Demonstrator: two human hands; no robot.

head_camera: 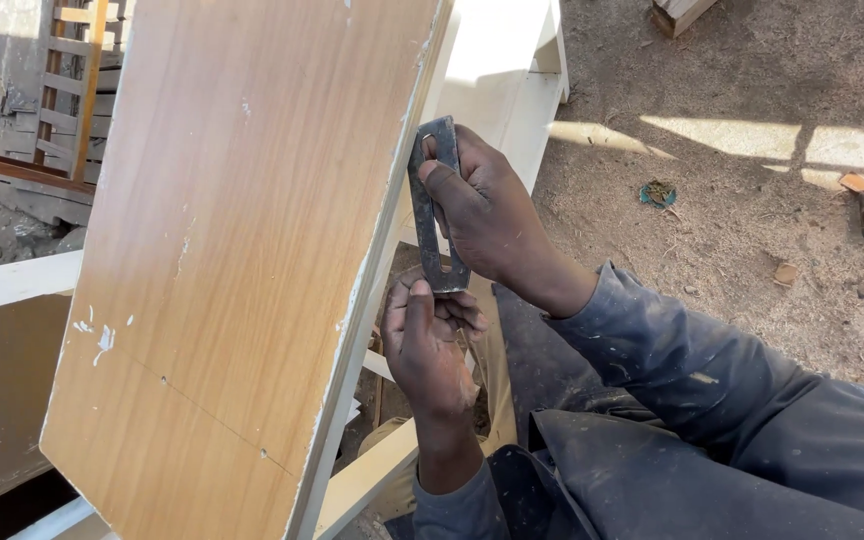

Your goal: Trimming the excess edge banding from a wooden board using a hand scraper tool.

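While the wood-grain laminate board (242, 250) stands tilted on edge, both hands work a flat grey metal scraper (433, 205) against its white-painted edge (372, 290). Right hand (487, 215) clenched round the scraper's upper half, thumb pressed along its face. Left hand (427, 345) below, fingers curled around the scraper's lower end. Scraper upright, touching the board's edge. White-painted furniture frame (512, 80) behind the board. Sandy dirt ground (752, 200) to the right, patches of sunlight, small debris scattered.

Harsh sunlight, deep shadows, perhaps slight blur.
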